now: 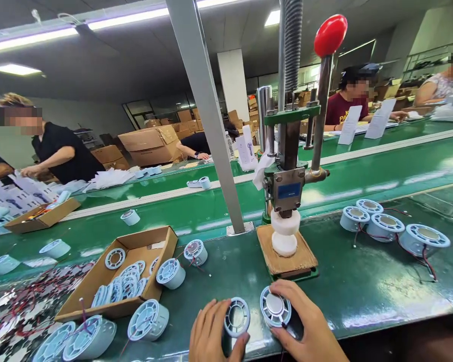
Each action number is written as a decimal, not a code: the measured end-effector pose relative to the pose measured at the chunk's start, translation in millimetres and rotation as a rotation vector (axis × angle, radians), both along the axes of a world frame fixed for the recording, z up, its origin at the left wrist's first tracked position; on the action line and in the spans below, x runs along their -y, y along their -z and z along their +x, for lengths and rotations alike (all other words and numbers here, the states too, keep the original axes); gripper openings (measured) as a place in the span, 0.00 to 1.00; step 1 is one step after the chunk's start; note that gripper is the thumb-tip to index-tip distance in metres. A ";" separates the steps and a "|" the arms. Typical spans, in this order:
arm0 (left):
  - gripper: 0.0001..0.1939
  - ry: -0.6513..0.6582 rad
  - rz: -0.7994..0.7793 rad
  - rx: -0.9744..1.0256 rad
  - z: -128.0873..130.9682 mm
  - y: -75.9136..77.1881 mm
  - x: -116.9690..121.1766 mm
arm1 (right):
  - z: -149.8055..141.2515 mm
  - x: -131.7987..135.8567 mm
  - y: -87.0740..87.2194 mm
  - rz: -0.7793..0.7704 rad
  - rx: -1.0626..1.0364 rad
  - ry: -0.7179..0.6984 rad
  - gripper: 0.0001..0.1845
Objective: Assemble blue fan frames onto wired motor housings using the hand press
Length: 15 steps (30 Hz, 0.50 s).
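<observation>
Near the front edge of the bench, my left hand (211, 332) is closed round a light-blue plastic ring (237, 317) with a slotted rim and an open centre. Beside it, my right hand (305, 322) grips a light-blue round housing (275, 303) by its edge, thumb below and fingers above. A silver disc fills the middle of that housing, and a dark wire shows at its lower side. The two parts are apart. Just behind my hands stands a hand press (287, 186) with a red-knobbed lever (324, 60). Its white round pads (285, 244) sit above a wooden base (305, 256).
To the left is a cardboard tray (75, 296) with several blue rings. Blue housings (149, 319) stand around it, near a heap of wired metal pieces (18, 306). Several wired housings (425, 239) are at right. A grey post (215, 110) rises behind; co-workers sit across the green conveyor (362, 171).
</observation>
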<state>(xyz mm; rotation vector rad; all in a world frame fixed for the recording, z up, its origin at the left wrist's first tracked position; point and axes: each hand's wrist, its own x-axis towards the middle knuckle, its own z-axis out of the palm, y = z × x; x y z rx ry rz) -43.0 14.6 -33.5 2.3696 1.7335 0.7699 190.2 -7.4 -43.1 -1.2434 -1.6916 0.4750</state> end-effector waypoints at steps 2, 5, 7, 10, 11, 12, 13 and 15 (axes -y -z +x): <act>0.24 -0.026 -0.036 0.120 4.3 -5.8 0.4 | -10.0 -0.7 4.8 0.027 -0.021 0.051 0.30; 0.33 0.074 -0.057 0.250 14.7 -30.9 -4.2 | -23.8 -3.1 9.6 0.066 -0.005 0.044 0.34; 0.39 0.234 -0.020 0.209 22.5 -47.6 -6.4 | -28.9 -4.7 10.4 0.083 0.025 0.015 0.36; 0.43 0.350 0.003 0.053 32.5 -60.3 -7.0 | -30.9 -6.2 11.7 0.105 0.037 0.048 0.38; 0.43 0.346 -0.013 0.021 34.7 -61.0 -6.9 | -30.8 -6.4 12.6 0.111 0.037 0.059 0.38; 0.43 0.331 -0.035 0.007 36.4 -60.5 -6.7 | -30.5 -6.4 13.7 0.114 0.034 0.071 0.38; 0.42 0.315 -0.058 0.011 37.4 -59.2 -6.6 | -30.4 -6.4 15.0 0.114 0.033 0.076 0.37; 0.42 0.279 -0.103 0.049 38.6 -55.6 -6.4 | -31.0 -6.0 17.4 0.099 0.038 0.072 0.37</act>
